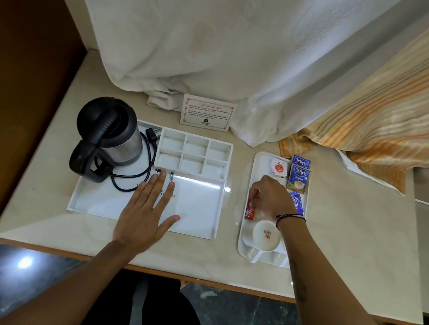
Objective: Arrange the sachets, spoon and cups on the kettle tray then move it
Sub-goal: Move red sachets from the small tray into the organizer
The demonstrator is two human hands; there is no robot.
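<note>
The white kettle tray (pixel 196 225) lies on the table with a black and steel kettle (pixel 110 135) at its back left and several empty compartments (pixel 193 153) at the back. My left hand (pixel 149 208) rests flat and open on the tray's front part. To the right, a small white tray (pixel 258 164) holds blue Tetley tea sachets (pixel 298 178), a round white creamer (pixel 278 168), a blue sachet (pixel 297 202), a red sachet (pixel 249 212) and a white cup (pixel 266 234). My right hand (pixel 270 198) pinches the red sachet's top end. No spoon is in view.
The kettle's black cord (pixel 147 162) loops over the tray beside the kettle. A printed white card (pixel 207 113) stands behind the tray. White cloth (pixel 213 47) and an orange striped curtain (pixel 403 109) hang at the back of the beige table. A brown panel (pixel 9 69) closes the left side.
</note>
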